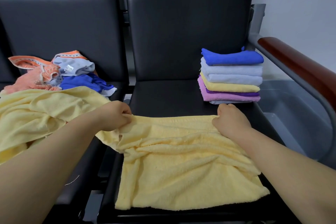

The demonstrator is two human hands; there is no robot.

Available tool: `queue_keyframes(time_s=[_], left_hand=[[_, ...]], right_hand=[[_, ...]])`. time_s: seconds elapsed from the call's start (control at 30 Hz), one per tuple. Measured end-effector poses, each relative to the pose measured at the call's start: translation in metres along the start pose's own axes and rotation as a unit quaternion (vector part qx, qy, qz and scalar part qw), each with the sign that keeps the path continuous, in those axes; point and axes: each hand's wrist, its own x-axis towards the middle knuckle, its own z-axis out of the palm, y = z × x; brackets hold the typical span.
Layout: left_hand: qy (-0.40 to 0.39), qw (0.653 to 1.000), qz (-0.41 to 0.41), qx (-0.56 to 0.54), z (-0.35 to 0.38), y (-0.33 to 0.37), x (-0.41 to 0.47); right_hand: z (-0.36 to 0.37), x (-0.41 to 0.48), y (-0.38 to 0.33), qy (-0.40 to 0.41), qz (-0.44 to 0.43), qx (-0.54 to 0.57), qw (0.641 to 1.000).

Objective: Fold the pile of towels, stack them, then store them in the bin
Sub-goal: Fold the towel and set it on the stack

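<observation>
Since the yellow towel on the seat is pinched at its far edge by the left hand at 9 o'clock and the right hand at 3, that edge is stretched crosswise, with the stack parked nearer the right hand, at 1 o'clock.

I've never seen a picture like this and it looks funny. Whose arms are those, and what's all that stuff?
No machine here: the camera sits on a person's head, looking down at their arms. The left hand and right hand each pinch the far edge of a yellow towel on a black chair seat. Beyond it stands a stack of folded towels. The unfolded pile lies on the left, a grey bin on the right.
</observation>
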Motion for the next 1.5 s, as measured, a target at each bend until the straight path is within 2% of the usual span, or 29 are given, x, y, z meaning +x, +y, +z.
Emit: queue_keyframes(time_s=[0.07,0.13,0.27,0.37,0.43,0.53,0.6,0.7,0.87,0.93,1.0,1.07,1.17,1.23,1.33,1.43,1.5], left_hand=[[0.022,0.999,-0.023,-0.024,0.001,-0.002,-0.003],[0.054,0.993,-0.058,-0.092,0.002,-0.002,-0.007],[0.105,0.955,-0.11,-0.255,0.001,-0.003,-0.016],[0.136,0.924,-0.123,-0.335,-0.005,0.001,-0.024],[0.15,0.909,-0.127,-0.368,-0.01,0.008,-0.032],[0.178,0.892,-0.123,-0.396,-0.027,0.013,-0.04],[0.216,0.877,-0.112,-0.413,-0.055,0.013,-0.042],[0.295,0.857,-0.056,-0.419,-0.111,0.019,-0.051],[0.407,0.822,0.041,-0.396,-0.169,0.029,-0.084],[0.413,0.822,0.052,-0.389,-0.165,0.023,-0.093],[0.385,0.833,0.056,-0.392,-0.145,0.014,-0.098],[0.334,0.868,0.05,-0.365,-0.119,0.001,-0.097],[0.226,0.943,0.024,-0.242,-0.068,-0.021,-0.095],[0.179,0.965,0.021,-0.192,-0.038,-0.032,-0.09],[0.138,0.977,0.029,-0.161,-0.01,-0.037,-0.087],[0.139,0.972,0.029,-0.186,0.005,-0.034,-0.087],[0.15,0.961,0.038,-0.23,0.006,-0.027,-0.088]], right_hand=[[-0.001,-0.003,0.002,0.011,-0.002,0.014,1.0],[-0.004,-0.008,0.004,0.023,0.002,0.038,0.999],[-0.01,-0.013,0.008,0.062,0.021,0.159,0.985],[-0.022,-0.021,0.0,0.047,0.029,0.228,0.972],[-0.035,-0.036,-0.013,0.021,0.063,0.329,0.942],[-0.061,-0.048,-0.033,-0.015,0.114,0.491,0.864],[-0.085,-0.04,-0.043,0.005,0.098,0.529,0.843],[-0.135,-0.029,-0.061,0.093,0.027,0.53,0.842],[-0.194,-0.04,-0.076,0.202,-0.081,0.537,0.815],[-0.192,-0.052,-0.069,0.21,-0.101,0.506,0.83],[-0.177,-0.064,-0.06,0.204,-0.106,0.468,0.853],[-0.155,-0.072,-0.047,0.177,-0.086,0.443,0.875],[-0.113,-0.076,-0.022,0.084,-0.041,0.386,0.918],[-0.09,-0.077,-0.005,0.0,-0.042,0.321,0.946],[-0.074,-0.08,0.004,-0.098,-0.059,0.201,0.973],[-0.065,-0.078,0.004,-0.092,-0.043,0.126,0.987],[-0.06,-0.078,0.005,-0.072,-0.043,0.134,0.987]])
